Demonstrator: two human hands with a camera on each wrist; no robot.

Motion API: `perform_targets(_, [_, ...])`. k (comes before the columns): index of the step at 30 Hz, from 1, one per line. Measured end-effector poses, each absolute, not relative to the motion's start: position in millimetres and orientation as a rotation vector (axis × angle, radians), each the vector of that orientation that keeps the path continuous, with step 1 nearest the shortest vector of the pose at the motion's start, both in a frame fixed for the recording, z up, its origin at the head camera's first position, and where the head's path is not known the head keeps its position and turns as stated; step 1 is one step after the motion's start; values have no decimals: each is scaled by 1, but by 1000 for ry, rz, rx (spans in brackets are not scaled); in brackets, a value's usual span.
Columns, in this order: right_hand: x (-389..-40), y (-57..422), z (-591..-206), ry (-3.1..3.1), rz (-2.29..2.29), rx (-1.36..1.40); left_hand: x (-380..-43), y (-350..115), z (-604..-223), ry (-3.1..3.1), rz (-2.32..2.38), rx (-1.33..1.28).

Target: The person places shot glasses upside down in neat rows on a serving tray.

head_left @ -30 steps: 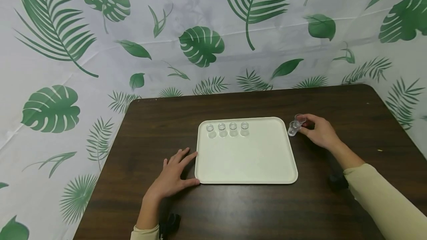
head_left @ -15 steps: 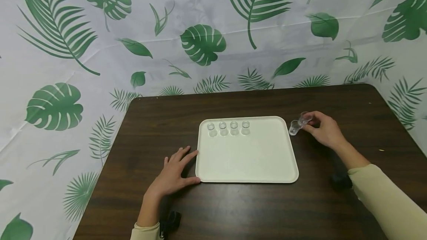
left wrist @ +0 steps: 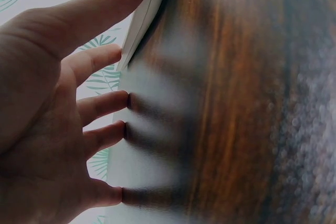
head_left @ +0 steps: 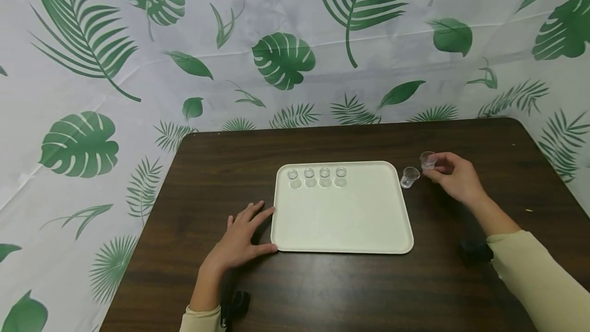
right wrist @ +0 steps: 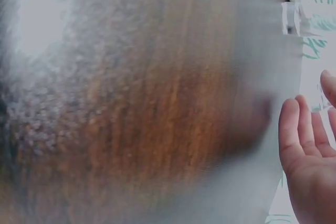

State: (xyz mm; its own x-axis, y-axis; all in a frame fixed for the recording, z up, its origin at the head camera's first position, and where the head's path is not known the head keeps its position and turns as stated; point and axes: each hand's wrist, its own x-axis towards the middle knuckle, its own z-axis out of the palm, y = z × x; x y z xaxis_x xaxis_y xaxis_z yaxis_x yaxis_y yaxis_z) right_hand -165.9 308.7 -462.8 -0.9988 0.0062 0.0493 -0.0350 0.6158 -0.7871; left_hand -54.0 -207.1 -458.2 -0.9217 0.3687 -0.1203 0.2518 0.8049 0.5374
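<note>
Between thumb and fingers, my right hand (head_left: 454, 178) pinches a small clear plastic cup (head_left: 427, 160) to the right of the tray. A second clear cup (head_left: 409, 177) stands on the table just left of it, close to the tray's right edge; the right wrist view shows this standing cup (right wrist: 290, 18) beyond my fingers. My left hand (head_left: 237, 242) is spread at the left side of the white tray (head_left: 341, 219), thumb and index finger touching its rim. In the left wrist view, the other fingertips (left wrist: 119, 103) of that hand meet the tabletop.
Several more clear cups (head_left: 324, 177) stand in a row along the tray's back left. Under everything lies a dark wood-grain table (head_left: 350, 291). A white cloth with green leaves (head_left: 207, 86) hangs behind it.
My right hand has moved a little to the right with its cup, which is now apart from the cup standing by the tray. My left hand has stayed at the tray's edge.
</note>
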Motion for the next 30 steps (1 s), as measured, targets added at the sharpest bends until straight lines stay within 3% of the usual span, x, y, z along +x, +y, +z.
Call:
perform_targets(14, [-168,295,-440,-2675,1288,-9,-55,-206,-459,2777,762,476])
perform_targets(30, [-169,256,-422,-2722,1167,249,-55,-206,-460,2771,756,471])
